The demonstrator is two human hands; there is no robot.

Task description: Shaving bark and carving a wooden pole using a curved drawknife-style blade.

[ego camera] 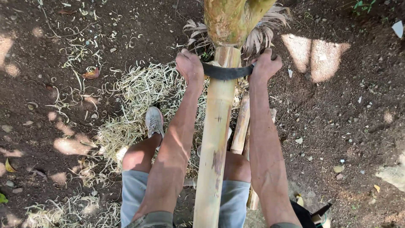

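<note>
A pale yellow bamboo pole (215,139), smooth and scraped with a few brown marks, runs up between the person's knees to a tree trunk (230,19); a dark curved blade (227,71) lies across it near the top; the left hand (190,65) is clenched on one end, the right hand (265,64) on the other; straw-coloured shavings (135,97) litter the dark soil (346,118); a grey shoe (154,121) stands among them.

Lying all around: dark bare soil (337,118), strewn with small stones. Spreading left of the hands: a pale heap of curled shavings (139,93). Falling in patches right and left: dappled sunlight (320,55). Showing at far right: green leaves (365,5).
</note>
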